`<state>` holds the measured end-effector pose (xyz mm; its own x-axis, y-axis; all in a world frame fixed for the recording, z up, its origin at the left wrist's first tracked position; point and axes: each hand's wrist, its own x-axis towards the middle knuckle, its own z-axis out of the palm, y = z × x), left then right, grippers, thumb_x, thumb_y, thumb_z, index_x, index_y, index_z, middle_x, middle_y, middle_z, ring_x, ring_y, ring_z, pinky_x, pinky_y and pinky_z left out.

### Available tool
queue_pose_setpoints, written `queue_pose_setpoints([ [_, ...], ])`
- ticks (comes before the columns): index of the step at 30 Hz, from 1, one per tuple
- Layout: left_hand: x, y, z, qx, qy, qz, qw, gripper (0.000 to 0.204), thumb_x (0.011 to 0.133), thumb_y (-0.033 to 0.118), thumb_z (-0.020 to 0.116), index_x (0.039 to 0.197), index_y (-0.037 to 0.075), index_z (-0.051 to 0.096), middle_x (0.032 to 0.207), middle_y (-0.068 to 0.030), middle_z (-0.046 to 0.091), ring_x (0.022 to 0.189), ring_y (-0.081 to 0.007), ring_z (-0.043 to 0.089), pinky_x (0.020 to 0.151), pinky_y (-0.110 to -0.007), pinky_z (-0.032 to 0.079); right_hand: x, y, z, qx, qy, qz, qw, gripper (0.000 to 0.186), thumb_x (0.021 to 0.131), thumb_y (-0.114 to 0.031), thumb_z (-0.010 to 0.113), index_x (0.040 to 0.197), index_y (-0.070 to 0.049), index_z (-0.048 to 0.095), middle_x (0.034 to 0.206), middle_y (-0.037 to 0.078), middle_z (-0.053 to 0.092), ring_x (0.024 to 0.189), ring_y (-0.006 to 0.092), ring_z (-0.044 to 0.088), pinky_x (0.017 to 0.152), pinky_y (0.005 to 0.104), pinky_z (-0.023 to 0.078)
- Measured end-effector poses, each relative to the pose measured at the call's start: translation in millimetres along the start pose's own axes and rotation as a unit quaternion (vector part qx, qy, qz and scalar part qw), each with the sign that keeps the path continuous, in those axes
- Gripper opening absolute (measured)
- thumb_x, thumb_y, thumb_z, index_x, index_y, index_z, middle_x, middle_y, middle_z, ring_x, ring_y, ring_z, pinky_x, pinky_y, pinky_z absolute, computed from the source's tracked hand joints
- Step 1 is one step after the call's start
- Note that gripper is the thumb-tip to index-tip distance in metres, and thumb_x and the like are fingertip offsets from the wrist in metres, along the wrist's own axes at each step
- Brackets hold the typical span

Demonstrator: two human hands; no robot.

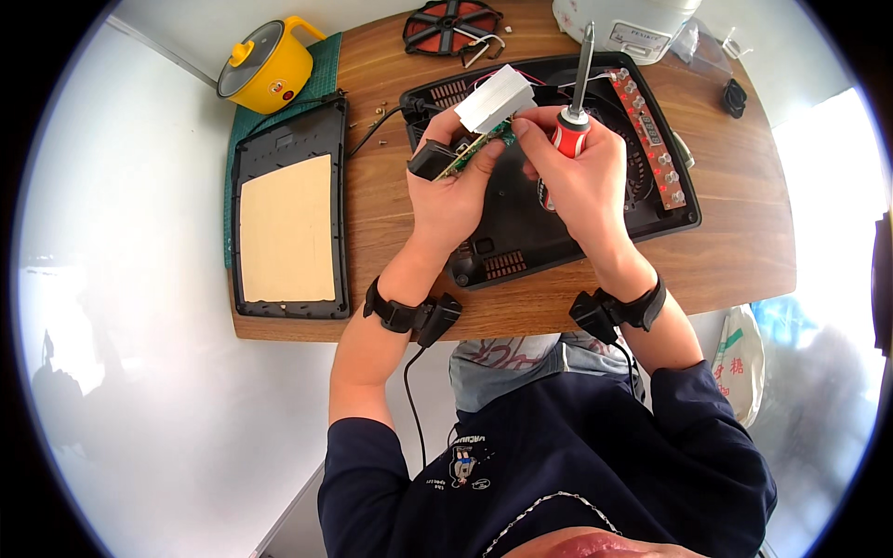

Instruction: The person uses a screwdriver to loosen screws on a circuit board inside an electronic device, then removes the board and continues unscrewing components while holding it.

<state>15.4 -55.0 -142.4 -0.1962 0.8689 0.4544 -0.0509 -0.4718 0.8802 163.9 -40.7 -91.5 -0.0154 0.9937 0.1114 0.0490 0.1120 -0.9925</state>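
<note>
My left hand (449, 195) is closed on a green circuit board (484, 142), which carries a silver heatsink (496, 98) and a black block (431, 159). My right hand (586, 181) holds a red-handled screwdriver (571, 134), its metal shaft pointing up and away from me, while its thumb and forefinger are at the board's right edge. Both hands are over an open black appliance housing (502, 251), which has a long button board (649, 139) along its right side; thin wires lead behind the heatsink.
On the wooden table (735, 242) are a detached black panel (288, 130), a green mat (316, 70), a yellow pot (256, 74), a round coil part (428, 25), a white appliance (614, 19), small screws (381, 113) and a black plug (732, 98). A white bag (742, 353) hangs below the right edge.
</note>
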Motion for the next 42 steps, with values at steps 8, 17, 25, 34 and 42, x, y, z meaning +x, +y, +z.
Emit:
queue_pose_setpoints([
  [8,-0.4,-1.2,-2.2,0.035,-0.014,0.007,0.999,0.044,0.094,0.009,0.077,0.135,0.001,0.061,0.113,-0.0048,0.069,0.097,-0.0101,0.063,0.085,-0.026,0.053,-0.9,3.9,-0.1,0.009,0.014,0.017,1.000,0.018,0.090,-0.014,0.077,0.097,0.002,0.077,0.078,0.003,0.074,0.071,0.0055,0.064,0.066,0.0249,0.052],
  [17,0.2,1.3,-2.0,0.056,-0.029,0.022,0.998,0.045,0.094,0.005,0.076,0.136,0.002,0.061,0.119,-0.0058,0.070,0.100,-0.0121,0.064,0.089,-0.028,0.054,-1.1,4.5,-0.4,-0.022,0.025,-0.009,0.999,0.017,0.088,-0.014,0.077,0.094,0.002,0.076,0.079,0.006,0.076,0.072,0.0074,0.067,0.069,0.0263,0.055],
  [25,0.8,1.7,-0.1,0.049,-0.044,0.013,0.998,0.046,0.093,0.002,0.075,0.137,0.003,0.061,0.119,-0.0047,0.070,0.099,-0.0118,0.064,0.089,-0.029,0.054,-3.3,9.6,3.6,-0.135,0.081,-0.120,0.980,0.010,0.083,-0.010,0.078,0.084,-0.002,0.073,0.074,0.008,0.069,0.064,0.0189,0.065,0.063,0.0313,0.052],
  [34,0.2,1.2,-0.9,0.066,-0.046,0.004,0.997,0.043,0.093,0.003,0.076,0.133,0.003,0.062,0.115,-0.0034,0.070,0.097,-0.0111,0.064,0.087,-0.028,0.054,-3.9,13.4,2.3,-0.164,0.098,-0.213,0.958,0.009,0.081,-0.007,0.078,0.085,-0.003,0.071,0.081,0.008,0.069,0.067,0.0262,0.067,0.064,0.0340,0.053],
  [42,0.8,1.0,0.5,0.025,-0.026,-0.019,0.999,0.042,0.093,0.009,0.078,0.131,0.002,0.062,0.113,-0.0048,0.070,0.093,-0.0101,0.062,0.084,-0.027,0.053,-6.6,13.5,-0.6,-0.017,0.036,-0.040,0.998,0.012,0.087,-0.011,0.076,0.091,0.000,0.073,0.077,0.003,0.072,0.068,0.0105,0.066,0.063,0.0280,0.052],
])
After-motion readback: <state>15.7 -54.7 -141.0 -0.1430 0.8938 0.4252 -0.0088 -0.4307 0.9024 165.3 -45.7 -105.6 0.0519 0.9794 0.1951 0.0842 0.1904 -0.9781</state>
